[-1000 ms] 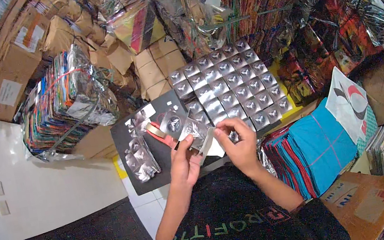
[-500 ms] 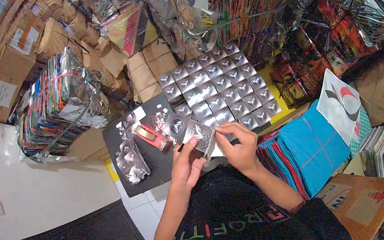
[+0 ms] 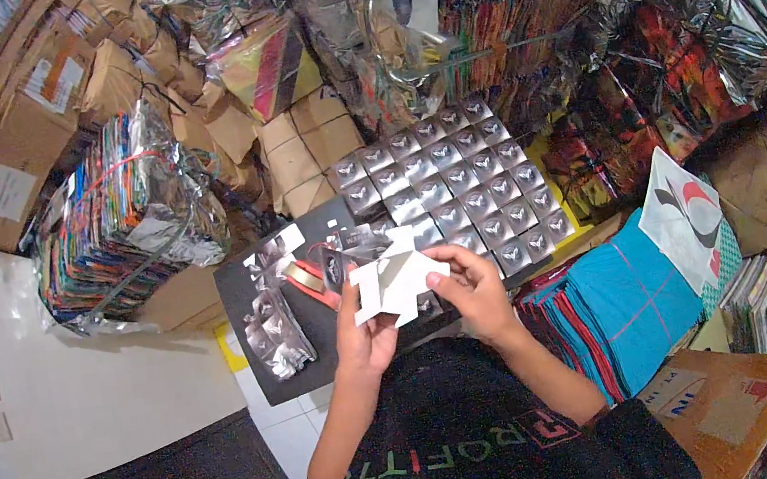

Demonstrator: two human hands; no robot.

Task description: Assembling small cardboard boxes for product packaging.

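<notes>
Between both hands, just over the dark tabletop [image 3: 321, 353], is a small cardboard carton [image 3: 398, 285], partly unfolded with its white inner side and flaps facing up. My left hand [image 3: 364, 336] grips its left edge, thumb on top. At the right edge, my right hand [image 3: 473, 290] pinches it with the thumb on the white face. Beside the left hand lies a red tape dispenser [image 3: 312, 285] with a roll of tape, partly hidden by the carton. Rows of small silver boxes [image 3: 455, 182], each with a dark round emblem, stand beyond the hands.
Silver folded cartons [image 3: 276, 337] are piled at the table's left side. Plastic-wrapped bundles [image 3: 121, 217] and brown paper parcels [image 3: 307, 146] crowd the back left. To the right sit a blue fabric stack [image 3: 621, 296] and a cardboard box [image 3: 731, 405]. A white wall [image 3: 69, 363] borders the left.
The carton has turned from its silver printed face to its white inside, with flaps spread out. Both hands now hold opposite edges. The view has shifted slightly.
</notes>
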